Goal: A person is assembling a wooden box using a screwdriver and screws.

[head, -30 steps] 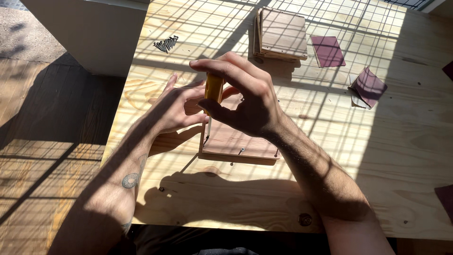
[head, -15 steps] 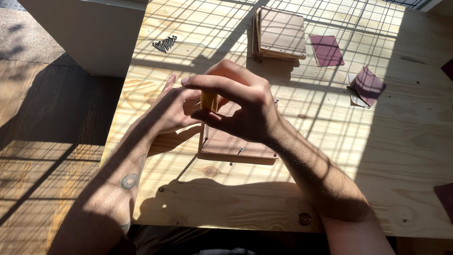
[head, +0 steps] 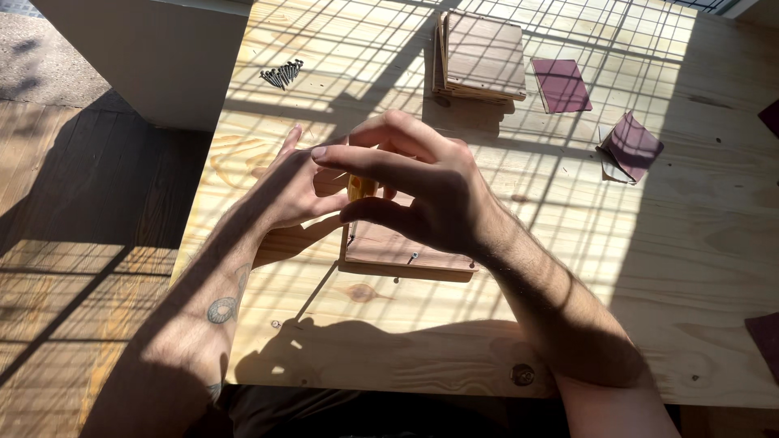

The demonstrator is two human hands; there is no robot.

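Looking down from the head camera, the person's right hand [head: 422, 191] curls its thumb and fingers around a small yellow-handled tool [head: 361, 188], gripping it upright over the near left corner of a flat wooden board [head: 406, 247]. Only a sliver of the handle shows between the fingers, so its tip and exact kind cannot be made out. The left hand [head: 296, 191] lies flat and loose beside it, fingers extended, palm pressed toward the board's left edge, grasping nothing.

The board rests on a pale pine table [head: 649, 268], near its front edge, with small screw heads visible along its near side. It looks like thin, stiff, light plywood: rigid enough not to flex, but light enough to slide unless braced, so holding it by its edges or pressing it down flat seems the safe grip. The tool's handle appears hard and smooth, best held around its middle as the hand does now.

Farther back stands a stack of similar wooden boards [head: 480, 57], a flat maroon sheet [head: 560, 84] beside it, and a folded maroon sheet [head: 629, 148] to the right. A cluster of dark screws [head: 281, 74] lies near the far left corner.
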